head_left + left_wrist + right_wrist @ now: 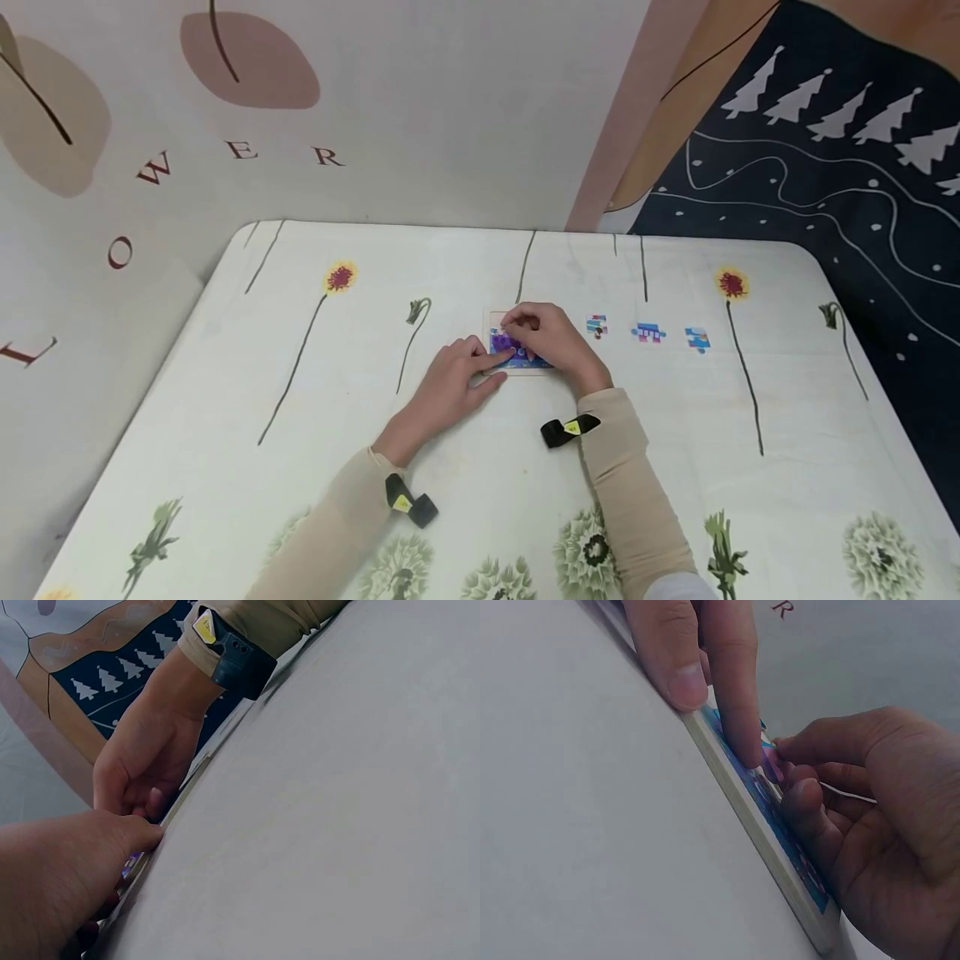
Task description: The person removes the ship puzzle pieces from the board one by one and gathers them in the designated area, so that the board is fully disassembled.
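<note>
A small jigsaw puzzle board [739, 806] with a pale edge and blue-purple picture lies on the table. My left hand [450, 379] reaches in from the left, its extended index finger pressing on the picture. The left thumb sits against the board's near edge. Over the board's right part, my right hand [553, 340] pinches a pink-purple puzzle piece [772, 763] between thumb and fingers. That piece is tilted up at the picture, close to the left index fingertip. Much of the board is hidden under both hands.
Three loose puzzle pieces lie in a row right of the board: a left one [597, 326], a middle one [648, 332] and a right one [697, 339]. The white table cover [480, 492] has printed flowers. A wall [450, 108] rises behind its far edge.
</note>
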A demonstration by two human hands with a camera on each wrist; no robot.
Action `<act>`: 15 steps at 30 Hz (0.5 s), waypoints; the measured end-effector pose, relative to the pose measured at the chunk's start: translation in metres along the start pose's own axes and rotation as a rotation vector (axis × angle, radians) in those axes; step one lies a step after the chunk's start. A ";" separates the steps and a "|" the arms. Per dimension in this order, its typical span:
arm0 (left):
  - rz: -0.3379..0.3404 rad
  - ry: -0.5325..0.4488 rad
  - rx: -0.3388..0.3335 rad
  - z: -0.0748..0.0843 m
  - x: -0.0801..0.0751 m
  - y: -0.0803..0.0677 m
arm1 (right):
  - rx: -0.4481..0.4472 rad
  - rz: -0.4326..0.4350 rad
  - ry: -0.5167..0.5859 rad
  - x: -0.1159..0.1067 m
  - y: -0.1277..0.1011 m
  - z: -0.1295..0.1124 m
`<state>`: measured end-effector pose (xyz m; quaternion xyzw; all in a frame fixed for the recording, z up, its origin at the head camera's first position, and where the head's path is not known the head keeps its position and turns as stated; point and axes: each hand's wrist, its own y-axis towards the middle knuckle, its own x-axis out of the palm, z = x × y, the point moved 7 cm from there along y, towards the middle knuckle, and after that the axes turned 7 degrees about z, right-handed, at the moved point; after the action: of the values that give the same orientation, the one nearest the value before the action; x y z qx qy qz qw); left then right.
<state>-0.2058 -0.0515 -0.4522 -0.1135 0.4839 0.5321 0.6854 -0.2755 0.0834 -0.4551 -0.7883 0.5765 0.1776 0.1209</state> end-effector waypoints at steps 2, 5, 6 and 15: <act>-0.004 0.000 -0.003 0.000 0.001 0.000 | 0.013 -0.006 0.017 -0.001 0.000 0.001; -0.006 0.000 -0.003 0.000 0.000 0.000 | 0.018 -0.018 0.022 -0.001 0.000 0.002; -0.005 0.001 -0.002 0.000 0.000 0.000 | 0.018 -0.023 0.023 0.000 0.000 0.002; 0.000 0.009 0.006 0.001 0.000 0.000 | 0.032 -0.043 0.020 -0.001 -0.002 0.002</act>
<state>-0.2053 -0.0511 -0.4517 -0.1139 0.4887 0.5301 0.6835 -0.2745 0.0857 -0.4567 -0.8001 0.5636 0.1578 0.1314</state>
